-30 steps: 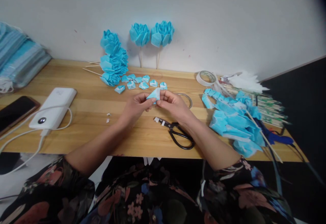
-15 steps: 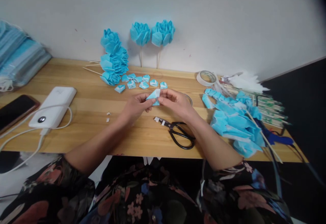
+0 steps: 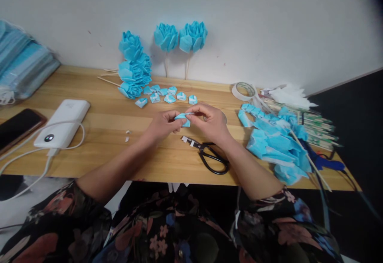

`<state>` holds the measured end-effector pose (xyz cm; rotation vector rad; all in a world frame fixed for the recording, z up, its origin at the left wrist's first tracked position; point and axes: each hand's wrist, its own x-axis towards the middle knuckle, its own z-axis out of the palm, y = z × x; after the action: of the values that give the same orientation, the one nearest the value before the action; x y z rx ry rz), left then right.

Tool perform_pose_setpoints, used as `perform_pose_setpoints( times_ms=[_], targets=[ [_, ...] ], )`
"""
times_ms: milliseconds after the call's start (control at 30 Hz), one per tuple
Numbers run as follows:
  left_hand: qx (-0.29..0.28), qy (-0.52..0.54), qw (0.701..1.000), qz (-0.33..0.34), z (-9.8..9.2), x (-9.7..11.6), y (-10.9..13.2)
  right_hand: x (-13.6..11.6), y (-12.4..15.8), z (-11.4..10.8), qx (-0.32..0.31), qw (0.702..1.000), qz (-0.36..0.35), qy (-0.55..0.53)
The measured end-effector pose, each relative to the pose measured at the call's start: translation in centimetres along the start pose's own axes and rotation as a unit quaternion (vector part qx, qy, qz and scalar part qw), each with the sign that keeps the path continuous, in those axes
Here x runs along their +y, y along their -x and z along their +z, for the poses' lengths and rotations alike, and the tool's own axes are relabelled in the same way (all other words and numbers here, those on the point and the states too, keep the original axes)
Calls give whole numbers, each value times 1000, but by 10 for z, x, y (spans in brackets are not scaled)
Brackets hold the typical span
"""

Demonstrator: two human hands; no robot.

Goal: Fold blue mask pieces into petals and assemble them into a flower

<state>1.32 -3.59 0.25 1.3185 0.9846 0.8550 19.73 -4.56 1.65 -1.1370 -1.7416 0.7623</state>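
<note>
Item: small folded light-blue paper piece, held above the middle of the wooden table, pinched between both hands just in front of the row of finished folded pieces. Left hand: fingers curled closed, thumb and forefinger clamped on the near-left end of the piece, forearm lying low over the table and angled in from the left. Right hand: likewise closed on the piece, thumb and forefinger nipping its upper right edge, remaining fingers curled under, wrist raised slightly, forearm angled in from the right. Handling note, as a judgement: the fold would go best with the left grip held firm as an anchor while the right fingertips pressed the crease flat along its whole edge, corners kept aligned; thin stock of this kind would crumple under too hard a squeeze. Adjacent: black scissors lying flat just near of the right hand, not touched; roll of tape toward the far right; heap of blue cut sheets at right; blue paper flowers on sticks against the wall; white power bank and phone at left, well apart.
</note>
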Motion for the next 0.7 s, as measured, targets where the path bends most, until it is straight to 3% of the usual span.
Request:
perform_pose_setpoints(
  times_ms=[100,200,700],
  targets=[
    [2,17,1000,-5,0,2,0,3,0,-3,5,993,-104,61],
    [5,28,1000,0,0,3,1,8,-1,-4,2,982,-158,104],
    [-12,71,997,18,-1,3,2,16,-2,-5,12,961,-227,157]
  ],
)
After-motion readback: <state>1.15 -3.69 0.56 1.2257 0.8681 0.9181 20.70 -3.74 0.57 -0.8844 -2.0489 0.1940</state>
